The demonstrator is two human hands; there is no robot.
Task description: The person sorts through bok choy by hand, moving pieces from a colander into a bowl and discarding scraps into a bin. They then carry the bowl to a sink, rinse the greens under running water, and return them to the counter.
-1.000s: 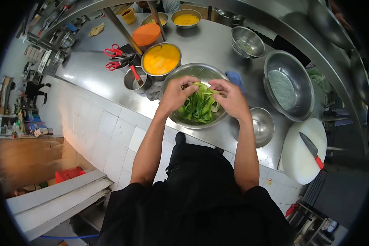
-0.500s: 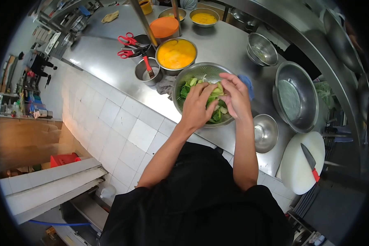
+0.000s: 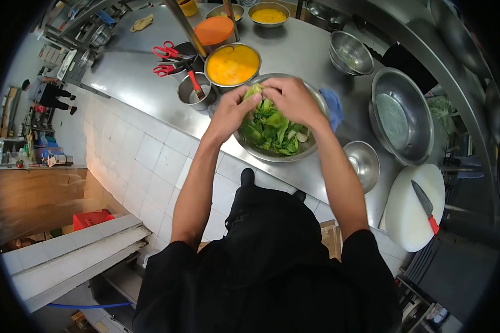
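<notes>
A steel colander (image 3: pixel 321 106) full of green leafy vegetables (image 3: pixel 276 132) stands on the steel table in front of me. Both hands are over its far side. My left hand (image 3: pixel 229 114) pinches a pale green leafy vegetable piece (image 3: pixel 254 90) between thumb and fingers. My right hand (image 3: pixel 292 101) is closed on the same piece from the other side, its fingertips partly hidden. Loose leaves and pale stems lie below my hands. A blue cloth (image 3: pixel 332 105) touches the colander's right side.
Left of the colander stand a pot of yellow liquid (image 3: pixel 233 64), a small pot (image 3: pixel 189 99) with a red-handled brush and red-handled scissors (image 3: pixel 165 51). To the right are a small steel bowl (image 3: pixel 366 166), a large bowl (image 3: pixel 425 125) and a cutting board (image 3: pixel 405 222) with a knife (image 3: pixel 421 198).
My hands have moved left and toward the colander's far rim, and have come together on one piece. More leaves in the colander now show. The view has shifted slightly.
</notes>
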